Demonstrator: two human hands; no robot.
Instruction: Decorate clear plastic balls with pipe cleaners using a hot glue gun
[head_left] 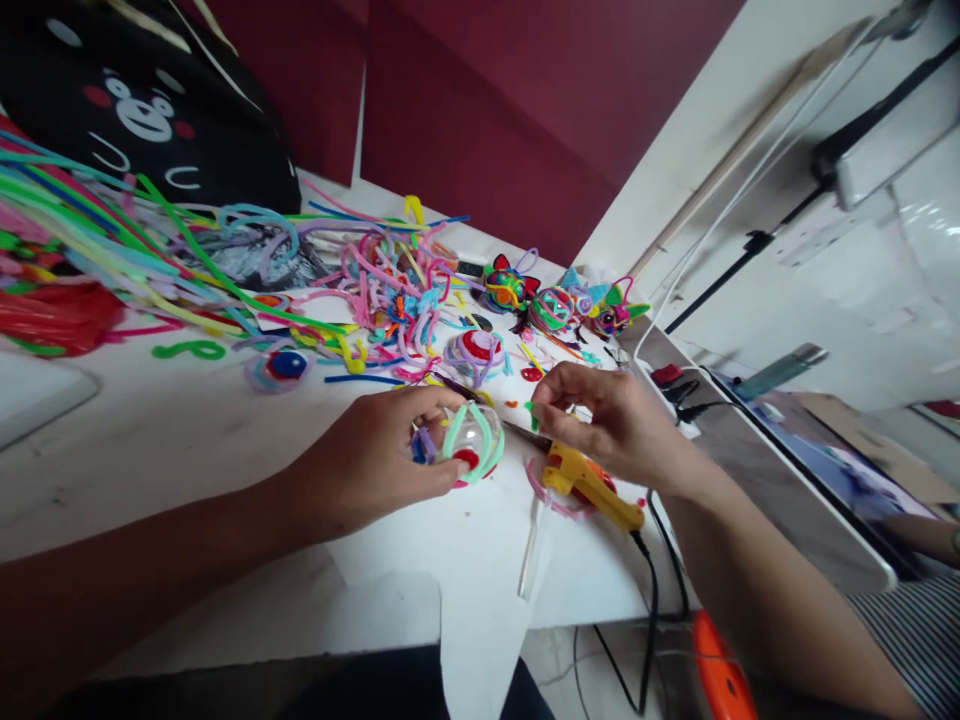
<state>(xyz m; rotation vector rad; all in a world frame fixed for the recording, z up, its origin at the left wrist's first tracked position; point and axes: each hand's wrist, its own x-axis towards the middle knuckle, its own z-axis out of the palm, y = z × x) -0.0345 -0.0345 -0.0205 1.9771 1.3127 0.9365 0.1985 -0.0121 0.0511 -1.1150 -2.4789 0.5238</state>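
Note:
My left hand (390, 445) is closed around a clear plastic ball (472, 432) banded with mint-green pipe cleaner, with a red patch by my thumb. To its right, my right hand (592, 410) pinches a small green piece (533, 412) between thumb and fingertips, apart from the ball. Below my right hand lies a yellow glue gun (589, 485) with a dark cord. A clear glue stick (530, 550) rests on the white paper (480, 590). Behind my hands lies a dark scissor-like tool, partly hidden.
Loose pipe cleaners (382, 290) heap across the back and left of the table. Decorated balls (551, 308) stand near the wall. A black bag (150, 120) with a pig face sits back left. A power strip (679, 395) and cords lie right. Another person's arm (919, 538) shows at the right edge.

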